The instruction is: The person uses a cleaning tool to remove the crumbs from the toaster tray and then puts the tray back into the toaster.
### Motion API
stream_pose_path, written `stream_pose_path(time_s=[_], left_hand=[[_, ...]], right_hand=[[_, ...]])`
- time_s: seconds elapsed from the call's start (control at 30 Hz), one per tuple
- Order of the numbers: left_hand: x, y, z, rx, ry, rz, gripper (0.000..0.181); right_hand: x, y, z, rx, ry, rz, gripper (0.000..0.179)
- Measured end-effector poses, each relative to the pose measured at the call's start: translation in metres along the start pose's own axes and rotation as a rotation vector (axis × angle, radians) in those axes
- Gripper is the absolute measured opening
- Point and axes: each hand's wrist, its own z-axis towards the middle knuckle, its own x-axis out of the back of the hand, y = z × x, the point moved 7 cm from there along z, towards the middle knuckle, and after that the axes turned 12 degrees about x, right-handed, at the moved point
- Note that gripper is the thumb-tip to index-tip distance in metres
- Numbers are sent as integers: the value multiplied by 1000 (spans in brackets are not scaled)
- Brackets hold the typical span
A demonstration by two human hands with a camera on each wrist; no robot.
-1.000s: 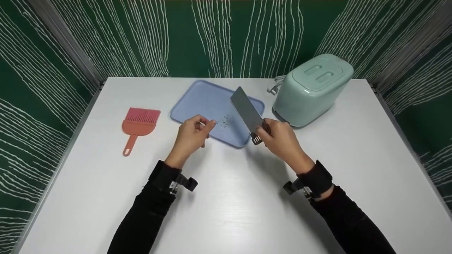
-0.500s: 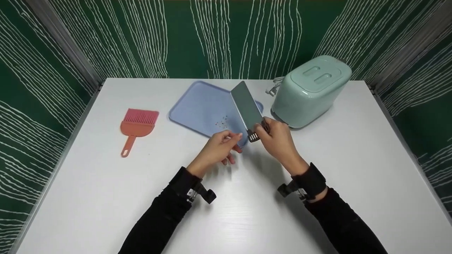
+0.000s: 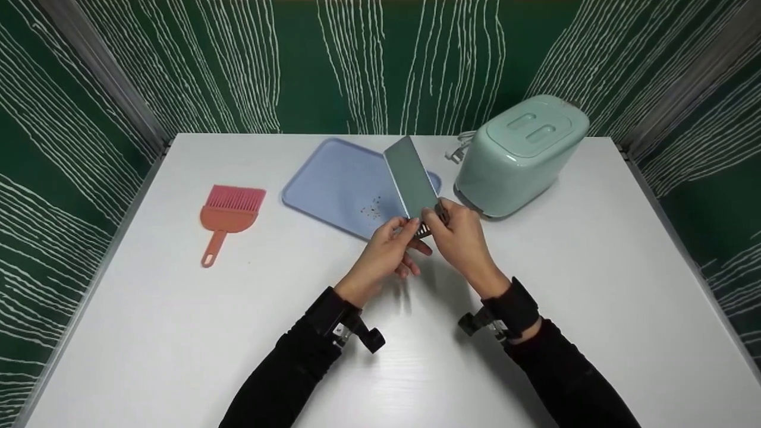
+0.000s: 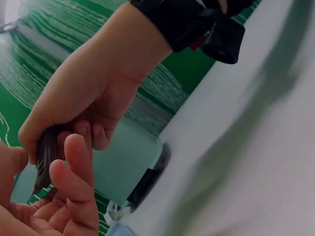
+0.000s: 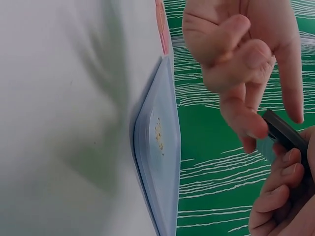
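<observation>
A flat, reflective grey-green blade with a dark slotted end point(image 3: 410, 178) is held up at a slant over the tray's right part. My right hand point(image 3: 467, 238) grips its dark end, fingers curled round it, as the right wrist view also shows. Close to that dark end point(image 5: 285, 132) is my left hand point(image 3: 389, 249), fingertips right at it and thumb standing apart in the right wrist view. In the left wrist view, the left fingers point(image 4: 76, 182) are loosely bent beside the dark part. Behind lies a blue tray point(image 3: 333, 178) with small crumbs point(image 3: 371, 208) on it.
A mint-green toaster point(image 3: 523, 157) stands at the back right, its cord and plug point(image 3: 458, 153) beside it. To the left lies a small dustpan with a pink brush point(image 3: 229, 211). The white table point(image 3: 380, 368) meets green, white-lined walls at the back and sides.
My left hand has moved right, from over the tray's front edge to the blade's dark end. The right hand keeps its grip, the blade shifting slightly left and tilting.
</observation>
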Motion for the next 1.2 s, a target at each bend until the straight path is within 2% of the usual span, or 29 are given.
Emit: stream_pose_path(time_s=[0.27,0.47,0.8,1.2], left_hand=[[-15,2,3,-69,27,-179,24],[-18,4,5,-107,76,-273,21],[-11,6,11,-155,151,-326,18],[2,7,13,-180,134,-281,18]], right_hand=[[-4,0,-1,-41,36,70,36],[-10,4,-1,-96,30,100,27],[-24,7,-5,-133,-45,149,33],[-24,9,-10,-113,-144,128,36]])
